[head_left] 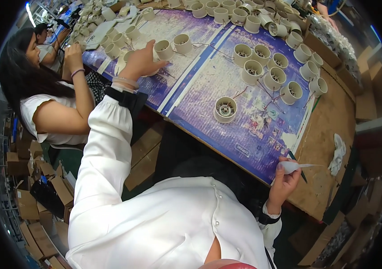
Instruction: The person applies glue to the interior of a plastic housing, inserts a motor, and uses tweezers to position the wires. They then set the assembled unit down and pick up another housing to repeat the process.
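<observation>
So the left hand (pixel 141 60) is stretched way out over the mat (pixel 209 85), fingers spread and curled down onto a cup (pixel 130 56), one of those small cream-coloured plastic cylinders. Looks like it's gripping or pressing on it, but the hand covers most of the cup so I can't tell how tight. Another cup (pixel 163 49) sits just beside the fingertips, open end up.

The right hand (pixel 285 179) is down at the near edge of the bench, closed around a white squeeze tube (pixel 292 167) with a long pointed nozzle that sticks out to the right.

The cups are everywhere: smooth, round, hollow, some with thin wires trailing off them. One cup (pixel 225 109) stands alone in the middle of the mat with metal bits visible inside, and a cluster (pixel 274 74) sits further right in loose rows. More are crowded along the far edge.

The mat itself is purple-blue with pale stripes, heavily scuffed and scratched, laid over a plain brown wooden bench (pixel 330 130). A crumpled white rag (pixel 338 154) lies on the bare wood at right.

A co-worker (pixel 52 103) in a white top sits to the left at the same bench. Brown cardboard boxes (pixel 29 179) are piled on the floor beside them.
</observation>
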`<state>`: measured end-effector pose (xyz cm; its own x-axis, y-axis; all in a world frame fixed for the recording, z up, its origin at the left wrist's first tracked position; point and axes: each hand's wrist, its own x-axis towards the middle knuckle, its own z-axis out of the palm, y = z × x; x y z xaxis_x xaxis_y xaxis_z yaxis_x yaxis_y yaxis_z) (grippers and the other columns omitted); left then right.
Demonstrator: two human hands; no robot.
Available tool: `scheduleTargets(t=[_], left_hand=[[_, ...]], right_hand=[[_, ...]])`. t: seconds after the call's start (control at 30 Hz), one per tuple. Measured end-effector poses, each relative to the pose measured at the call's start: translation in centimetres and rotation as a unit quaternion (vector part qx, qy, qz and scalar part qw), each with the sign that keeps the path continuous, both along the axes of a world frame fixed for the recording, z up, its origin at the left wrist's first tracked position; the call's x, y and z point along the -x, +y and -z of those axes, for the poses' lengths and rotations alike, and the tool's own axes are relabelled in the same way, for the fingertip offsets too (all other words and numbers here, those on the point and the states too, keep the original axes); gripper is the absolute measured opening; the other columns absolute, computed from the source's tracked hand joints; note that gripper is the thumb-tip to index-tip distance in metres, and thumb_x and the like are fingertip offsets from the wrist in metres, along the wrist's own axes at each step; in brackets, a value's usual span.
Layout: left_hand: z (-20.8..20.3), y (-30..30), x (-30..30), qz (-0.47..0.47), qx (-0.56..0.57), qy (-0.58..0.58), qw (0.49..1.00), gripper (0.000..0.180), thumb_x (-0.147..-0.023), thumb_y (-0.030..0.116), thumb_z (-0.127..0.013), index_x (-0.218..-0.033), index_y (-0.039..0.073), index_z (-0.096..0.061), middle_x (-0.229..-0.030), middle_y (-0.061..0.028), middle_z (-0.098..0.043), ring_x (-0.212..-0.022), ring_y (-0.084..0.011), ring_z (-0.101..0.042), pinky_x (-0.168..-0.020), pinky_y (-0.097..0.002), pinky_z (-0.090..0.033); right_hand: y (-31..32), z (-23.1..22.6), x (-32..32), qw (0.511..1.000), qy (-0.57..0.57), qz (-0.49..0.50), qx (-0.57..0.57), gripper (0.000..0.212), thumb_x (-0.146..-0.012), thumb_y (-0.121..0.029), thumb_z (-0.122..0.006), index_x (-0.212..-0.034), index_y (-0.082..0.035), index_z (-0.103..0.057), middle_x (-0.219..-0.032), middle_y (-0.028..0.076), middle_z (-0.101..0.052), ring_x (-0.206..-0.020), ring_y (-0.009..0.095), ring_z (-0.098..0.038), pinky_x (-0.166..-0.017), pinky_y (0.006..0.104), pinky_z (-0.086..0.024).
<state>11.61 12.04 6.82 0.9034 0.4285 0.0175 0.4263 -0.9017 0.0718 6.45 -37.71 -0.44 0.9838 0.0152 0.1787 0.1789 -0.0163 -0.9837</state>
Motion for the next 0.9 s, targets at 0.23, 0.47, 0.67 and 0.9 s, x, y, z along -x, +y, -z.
scheduleTargets(t=[0.23,0.47,0.67,0.9], left_hand=[[1.3,0.0,-2.7,0.156,-0.158,-0.212,0.952,0.075,-0.08,0.049,-0.069,-0.142,0.017,-0.042,-0.118,-0.0198,-0.064,-0.125,-0.0417,-0.049,-0.098,-0.046,-0.044],[1.4,-0.6,-8.0,0.122,-0.109,-0.022,0.986,0.068,-0.084,0.044,-0.065,-0.144,0.023,-0.042,-0.132,-0.0111,-0.059,-0.126,-0.0419,-0.046,-0.103,-0.0455,-0.041],[2.8,-0.2,-8.2,0.039,-0.213,-0.096,0.972,0.067,-0.086,0.046,-0.063,-0.143,0.019,-0.043,-0.135,-0.0133,-0.056,-0.123,-0.0403,-0.05,-0.103,-0.0473,-0.04],[2.6,1.3,-4.9,0.149,-0.246,-0.14,0.947,0.069,-0.083,0.041,-0.071,-0.137,0.006,-0.047,-0.128,-0.0192,-0.058,-0.117,-0.0394,-0.055,-0.103,-0.047,-0.04]], right_hand=[[0.4,0.0,0.1,1.0,-0.007,-0.006,0.014,0.028,-0.095,-0.009,-0.061,-0.119,-0.002,-0.048,-0.113,0.011,-0.061,-0.101,0.015,-0.056,-0.094,0.0292,-0.042],[0.5,0.4,0.0,0.999,-0.015,0.019,0.026,0.026,-0.093,-0.009,-0.065,-0.114,-0.003,-0.051,-0.115,0.012,-0.059,-0.1,0.016,-0.055,-0.093,0.03,-0.043],[0.4,0.2,-0.3,0.999,-0.027,0.026,0.038,0.026,-0.091,-0.008,-0.066,-0.114,-0.001,-0.053,-0.114,0.011,-0.06,-0.103,0.017,-0.055,-0.094,0.0309,-0.043],[-0.3,0.1,-0.9,0.99,0.015,0.003,0.143,0.03,-0.087,-0.004,-0.07,-0.115,-0.002,-0.058,-0.103,0.006,-0.062,-0.092,0.012,-0.058,-0.083,0.0263,-0.047]])
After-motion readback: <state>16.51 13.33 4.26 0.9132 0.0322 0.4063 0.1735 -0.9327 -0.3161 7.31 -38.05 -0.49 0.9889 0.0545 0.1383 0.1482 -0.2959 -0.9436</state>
